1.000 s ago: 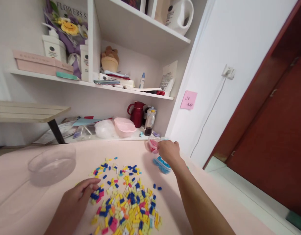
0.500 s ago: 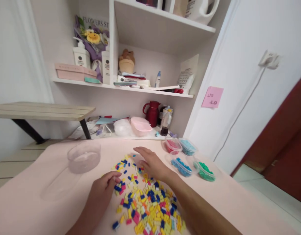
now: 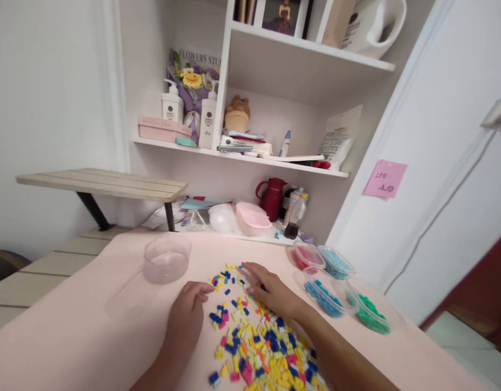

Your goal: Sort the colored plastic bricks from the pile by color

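Note:
A spread of small toy building bricks (image 3: 275, 353), mostly yellow and dark blue with some pink, orange and white, covers the middle of the pink tabletop. My right hand (image 3: 273, 290) reaches over the far part of the spread, its fingers apart from the thumb. Its longest fingertips are beside a small blue brick. To the left of the bricks is my left hand (image 3: 187, 309), fingers loosely bent and the forefinger pointing toward a small far cluster. I see nothing held in either hand; the undersides of the fingers are partly hidden.
A clear round tub (image 3: 166, 263) stands at the back left. On the right are clear containers of red bricks (image 3: 307, 255), light blue bricks (image 3: 335, 262), blue bricks (image 3: 324, 297) and green bricks (image 3: 371, 313). A shelf ledge with a red jug (image 3: 271, 200) lies behind the table.
The camera view has turned left, so everything sits further right in the picture. My right hand's fingers have come down closer to the far bricks; my left hand stays beside them.

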Available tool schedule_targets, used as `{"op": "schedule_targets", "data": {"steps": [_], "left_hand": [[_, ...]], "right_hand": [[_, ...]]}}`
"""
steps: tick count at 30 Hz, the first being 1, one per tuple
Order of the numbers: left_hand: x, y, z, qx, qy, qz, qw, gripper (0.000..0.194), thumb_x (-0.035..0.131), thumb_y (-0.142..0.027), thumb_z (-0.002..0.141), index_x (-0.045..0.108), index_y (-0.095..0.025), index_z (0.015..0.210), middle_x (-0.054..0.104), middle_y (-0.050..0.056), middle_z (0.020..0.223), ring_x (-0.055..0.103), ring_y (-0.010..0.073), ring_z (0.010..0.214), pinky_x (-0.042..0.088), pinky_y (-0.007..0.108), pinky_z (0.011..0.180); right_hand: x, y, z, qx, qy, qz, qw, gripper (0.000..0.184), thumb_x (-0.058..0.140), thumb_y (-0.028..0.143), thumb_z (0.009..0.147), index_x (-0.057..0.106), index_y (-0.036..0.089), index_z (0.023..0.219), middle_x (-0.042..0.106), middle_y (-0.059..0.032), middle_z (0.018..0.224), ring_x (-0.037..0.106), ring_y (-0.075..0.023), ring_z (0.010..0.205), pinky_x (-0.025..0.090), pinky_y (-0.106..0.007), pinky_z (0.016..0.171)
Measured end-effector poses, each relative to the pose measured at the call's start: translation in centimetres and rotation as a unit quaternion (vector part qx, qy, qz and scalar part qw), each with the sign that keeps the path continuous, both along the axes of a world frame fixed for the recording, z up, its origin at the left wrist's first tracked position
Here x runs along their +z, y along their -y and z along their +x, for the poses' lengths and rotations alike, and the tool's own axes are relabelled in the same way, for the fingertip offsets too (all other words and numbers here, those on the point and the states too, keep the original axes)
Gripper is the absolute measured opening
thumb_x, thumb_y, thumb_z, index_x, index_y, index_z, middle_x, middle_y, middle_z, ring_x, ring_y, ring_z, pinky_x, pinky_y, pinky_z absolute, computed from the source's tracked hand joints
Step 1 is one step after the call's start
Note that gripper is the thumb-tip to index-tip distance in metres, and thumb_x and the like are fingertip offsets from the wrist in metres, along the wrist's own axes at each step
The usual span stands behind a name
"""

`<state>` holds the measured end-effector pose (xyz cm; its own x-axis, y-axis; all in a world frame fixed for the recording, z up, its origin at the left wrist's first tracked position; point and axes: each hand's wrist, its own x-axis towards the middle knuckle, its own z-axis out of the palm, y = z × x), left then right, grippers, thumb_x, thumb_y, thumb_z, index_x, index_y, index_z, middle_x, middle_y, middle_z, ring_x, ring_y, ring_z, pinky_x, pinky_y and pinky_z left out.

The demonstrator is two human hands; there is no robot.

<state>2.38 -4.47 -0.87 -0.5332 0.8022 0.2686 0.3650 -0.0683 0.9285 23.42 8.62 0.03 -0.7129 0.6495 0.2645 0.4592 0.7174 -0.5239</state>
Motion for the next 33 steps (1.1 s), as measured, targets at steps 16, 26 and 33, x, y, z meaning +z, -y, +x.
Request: {"op": "schedule_targets", "data": {"steps": [16, 26, 33], "left_hand": [[0.0, 0.3, 0.1, -0.011, 0.020, -0.009, 1.000, 0.027, 0.040, -0.017, 0.069, 0.066, -0.022, 0.067, 0.070, 0.002, 0.074, 0.065, 0.0186, 0.063, 0.052, 0.034, 0.069], [0.4, 0.4, 0.1, -0.006, 0.039, -0.031, 0.999, 0.026, 0.041, -0.018, 0.068, 0.066, -0.024, 0.066, 0.064, -0.001, 0.056, 0.066, 0.0205, 0.062, 0.051, 0.032, 0.064], [0.7, 0.4, 0.1, -0.004, 0.045, -0.043, 0.998, 0.027, 0.041, -0.018, 0.065, 0.066, -0.024, 0.064, 0.065, -0.001, 0.057, 0.066, 0.0203, 0.061, 0.052, 0.033, 0.066]], "right_hand": [[1.3, 0.1, -8.4, 0.024, 0.171, 0.117, 0.978, 0.050, 0.060, 0.011, 0.077, 0.065, 0.037, 0.120, 0.055, -0.0036, 0.137, 0.049, -0.0264, 0.124, 0.035, -0.045, 0.101], [1.2, 0.2, -5.9, -0.050, 0.014, 0.038, 0.998, 0.016, 0.068, 0.014, 0.070, 0.070, 0.025, 0.080, 0.066, -0.0018, 0.113, 0.058, -0.0223, 0.107, 0.041, -0.035, 0.096], [1.2, 0.2, -4.4, -0.096, -0.121, -0.059, 0.986, 0.011, 0.061, 0.022, 0.080, 0.071, 0.020, 0.082, 0.068, -0.0052, 0.093, 0.063, -0.0183, 0.080, 0.051, -0.030, 0.076]]}}
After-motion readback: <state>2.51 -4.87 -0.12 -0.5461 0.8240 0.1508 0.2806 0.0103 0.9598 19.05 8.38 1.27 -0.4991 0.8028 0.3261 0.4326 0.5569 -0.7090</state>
